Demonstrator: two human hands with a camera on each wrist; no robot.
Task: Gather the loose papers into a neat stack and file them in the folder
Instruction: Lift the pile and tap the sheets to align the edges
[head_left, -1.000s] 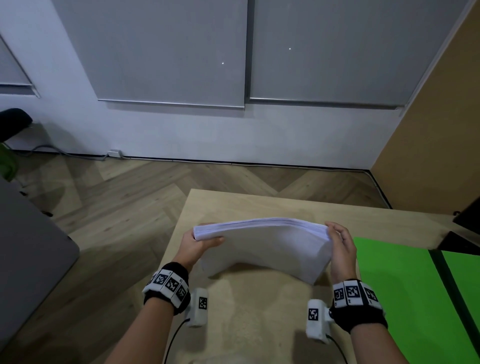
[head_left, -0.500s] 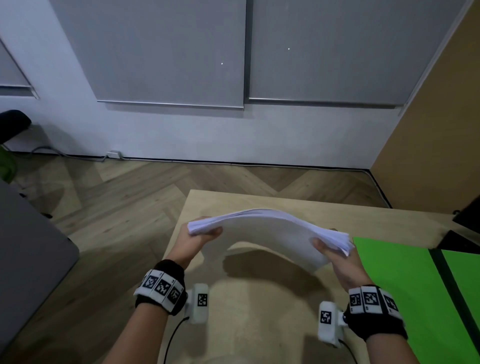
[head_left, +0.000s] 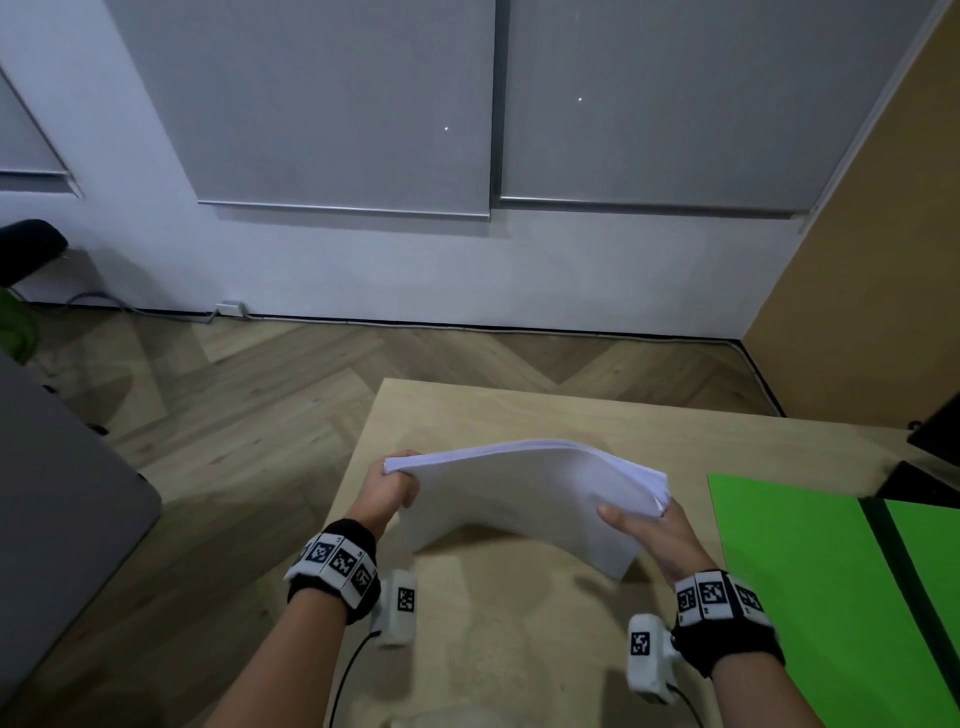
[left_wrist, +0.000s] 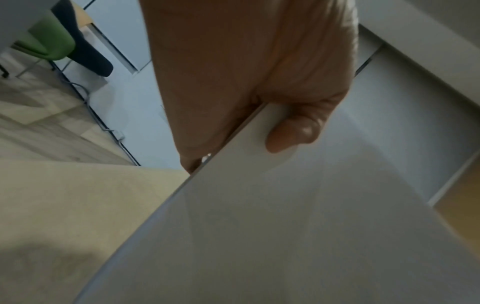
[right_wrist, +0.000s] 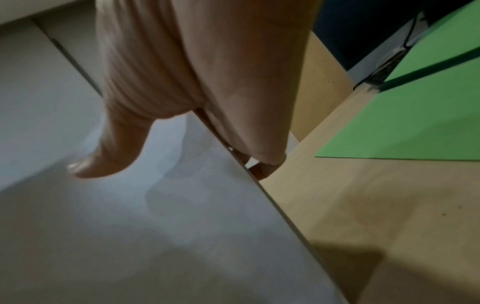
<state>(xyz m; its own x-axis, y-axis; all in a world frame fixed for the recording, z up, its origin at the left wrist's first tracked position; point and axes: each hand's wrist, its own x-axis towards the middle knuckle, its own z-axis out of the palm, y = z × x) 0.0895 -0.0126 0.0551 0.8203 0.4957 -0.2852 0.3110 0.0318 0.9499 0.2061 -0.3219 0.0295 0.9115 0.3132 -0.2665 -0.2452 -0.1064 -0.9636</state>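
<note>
Light: dim and cool, coming from above and behind the head camera.
Shadows: soft; a dark patch lies on the table under the arched papers.
Glare: two tiny bright specks on the blinds.
Head view: fairly sharp at centre; straight lines bow toward the edges.
Left wrist view: smeared; the left hand is soft and brownish.
Right wrist view: blurred; the right hand and the folder lack crisp edges.

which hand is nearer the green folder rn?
Right. The right hand grips the paper stack's right end, just beside the green folder without touching it. The left hand grips the stack's far end, across it.
</note>
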